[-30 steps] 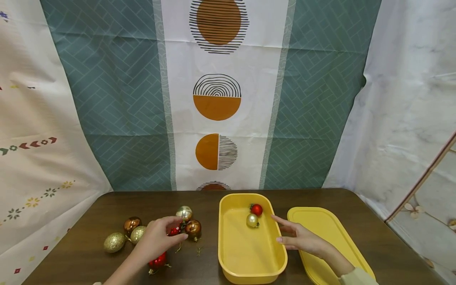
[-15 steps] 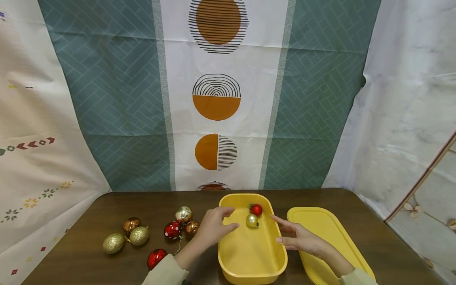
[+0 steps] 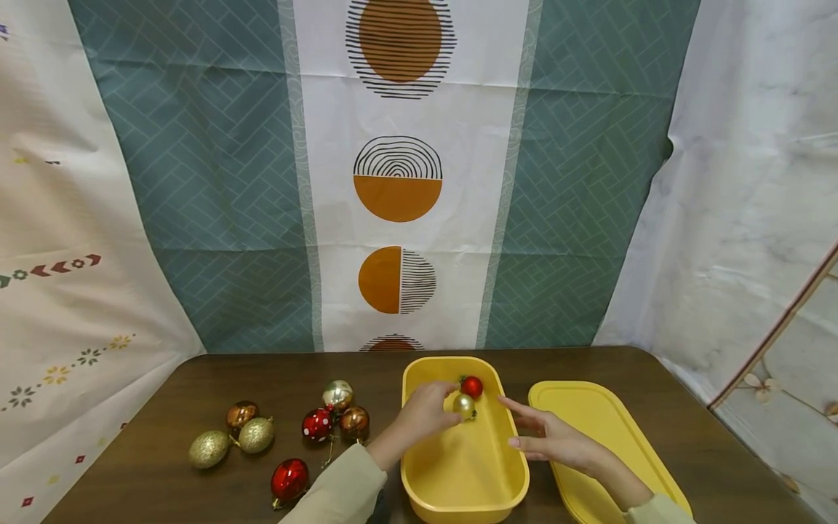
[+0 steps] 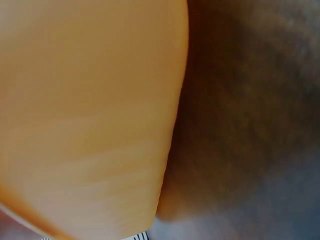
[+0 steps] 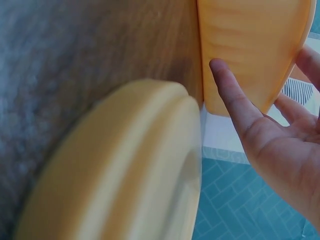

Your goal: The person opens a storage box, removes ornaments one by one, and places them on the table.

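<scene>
In the head view my left hand (image 3: 427,413) reaches over the left rim into the yellow box (image 3: 468,473). Its thumb and fingers are spread apart, close to a small gold Christmas ball (image 3: 463,405); contact cannot be made out. Just behind that ball lies a small red Christmas ball (image 3: 471,386). My right hand (image 3: 556,438) is at the box's right side, fingers fairly straight at the rim. The right wrist view shows one finger (image 5: 232,90) along the outer wall. Only the box's outer wall (image 4: 90,110) and the dark table fill the left wrist view.
Several baubles lie left of the box: dotted red (image 3: 317,423), silver (image 3: 337,394), copper (image 3: 354,422), shiny red (image 3: 289,480), another copper (image 3: 241,414) and glittery gold (image 3: 209,448). A yellow lid (image 3: 605,429) lies to the right on the brown table (image 3: 164,407).
My left hand has moved right, from the baubles on the table across the left rim and into the box. The right hand and the box have stayed put.
</scene>
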Demonstrator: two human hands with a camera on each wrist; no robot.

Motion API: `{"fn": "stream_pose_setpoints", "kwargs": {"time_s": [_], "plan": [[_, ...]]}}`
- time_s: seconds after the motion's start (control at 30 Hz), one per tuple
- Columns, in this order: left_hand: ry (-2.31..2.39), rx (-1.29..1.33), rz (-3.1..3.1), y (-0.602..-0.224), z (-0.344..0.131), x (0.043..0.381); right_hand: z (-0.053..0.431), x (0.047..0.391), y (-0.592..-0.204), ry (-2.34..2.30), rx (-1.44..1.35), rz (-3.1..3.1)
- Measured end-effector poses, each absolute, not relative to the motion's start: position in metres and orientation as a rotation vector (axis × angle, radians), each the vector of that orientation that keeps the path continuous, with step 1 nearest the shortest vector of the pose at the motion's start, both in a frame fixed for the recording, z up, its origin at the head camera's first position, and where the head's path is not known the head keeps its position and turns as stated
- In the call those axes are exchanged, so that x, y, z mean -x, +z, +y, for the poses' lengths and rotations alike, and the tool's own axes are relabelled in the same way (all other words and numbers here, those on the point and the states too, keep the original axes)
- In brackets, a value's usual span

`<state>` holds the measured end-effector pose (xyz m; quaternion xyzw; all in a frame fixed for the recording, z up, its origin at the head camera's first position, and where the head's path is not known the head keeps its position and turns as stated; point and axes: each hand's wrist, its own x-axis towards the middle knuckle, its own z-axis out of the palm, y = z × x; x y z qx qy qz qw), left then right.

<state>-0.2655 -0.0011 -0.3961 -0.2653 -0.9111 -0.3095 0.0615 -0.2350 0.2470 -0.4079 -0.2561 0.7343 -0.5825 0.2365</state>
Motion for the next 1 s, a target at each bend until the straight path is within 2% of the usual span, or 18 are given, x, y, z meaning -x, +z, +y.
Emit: {"fn": "stream_pose_setpoints", "kwargs": {"time_s": [0.5, 1.0], "plan": [[-0.592, 1.053, -2.902, -0.407, 0.008, 0.284, 0.248, 0.235, -0.408, -1.588, 0.693, 2.035], [-0.637, 0.941, -2.743, -0.408, 0.009, 0.284, 0.247, 0.236, -0.409, -1.581, 0.722, 2.045]]}}
